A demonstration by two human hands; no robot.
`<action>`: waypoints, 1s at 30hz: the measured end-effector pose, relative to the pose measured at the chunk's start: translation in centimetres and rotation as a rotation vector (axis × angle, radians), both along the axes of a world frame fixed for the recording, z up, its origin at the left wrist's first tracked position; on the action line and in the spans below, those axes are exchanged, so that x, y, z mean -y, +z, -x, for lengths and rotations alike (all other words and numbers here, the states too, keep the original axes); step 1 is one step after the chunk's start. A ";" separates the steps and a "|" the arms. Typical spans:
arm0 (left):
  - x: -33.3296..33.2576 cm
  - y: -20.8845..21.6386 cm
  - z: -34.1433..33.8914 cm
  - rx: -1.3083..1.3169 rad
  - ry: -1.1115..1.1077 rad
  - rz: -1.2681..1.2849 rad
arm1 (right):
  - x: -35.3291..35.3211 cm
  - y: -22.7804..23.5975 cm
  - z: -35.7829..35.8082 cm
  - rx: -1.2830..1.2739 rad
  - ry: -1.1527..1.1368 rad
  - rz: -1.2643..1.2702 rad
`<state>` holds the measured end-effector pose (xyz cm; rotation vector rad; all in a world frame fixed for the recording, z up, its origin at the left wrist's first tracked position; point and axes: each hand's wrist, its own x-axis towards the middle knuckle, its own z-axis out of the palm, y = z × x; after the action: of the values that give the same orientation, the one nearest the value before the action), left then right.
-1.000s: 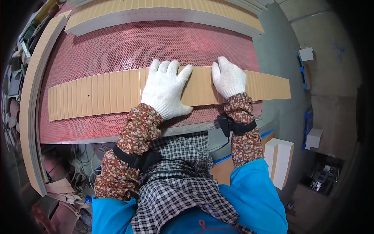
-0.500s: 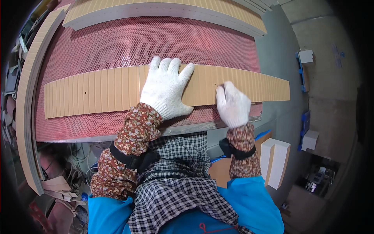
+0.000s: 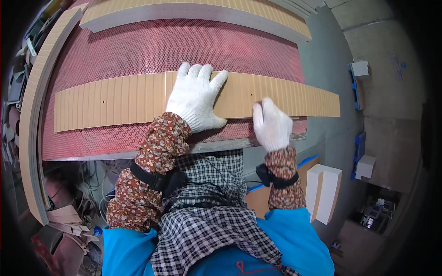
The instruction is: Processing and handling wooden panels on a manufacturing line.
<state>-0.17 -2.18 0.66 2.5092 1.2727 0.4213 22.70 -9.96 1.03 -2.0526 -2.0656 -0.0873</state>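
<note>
Tan ribbed panels [image 3: 129, 103], lying flat in line across the red textured mat [image 3: 184, 46], meeting at a pale seam; cannot tell whether butted or overlapped. Left hand [image 3: 195, 99], in a white glove, spread wide just right of the seam, probably to stop any sliding. Right hand [image 3: 273, 124], also gloved, curled and blurred by the near edge, near a small dark hole [image 3: 252, 94]; cannot tell whether pinching anything. Far stack [image 3: 198, 11] and left stack [image 3: 30, 115] at the sides, likely to leave working room between. Metal-looking edge [image 3: 216, 146] nearest the body. Beyond, grey floor [image 3: 324, 69], white block [image 3: 330, 193] at right, scraps [image 3: 66, 216] at lower left.
</note>
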 end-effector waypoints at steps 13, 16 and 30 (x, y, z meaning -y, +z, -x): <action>-0.1 -0.2 0.0 0.009 0.006 0.014 | 3.6 0.8 1.9 -0.087 -0.036 0.012; -0.1 -0.5 0.0 0.025 -0.006 0.024 | 3.4 0.7 2.2 -0.067 -0.041 0.052; 0.0 -0.8 -0.1 0.062 0.004 -0.047 | -6.5 -0.1 1.2 -0.007 0.016 0.056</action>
<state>-0.06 -2.18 -0.19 2.5123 1.2583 0.5314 21.47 -3.45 0.96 -2.0653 -2.1028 -0.0191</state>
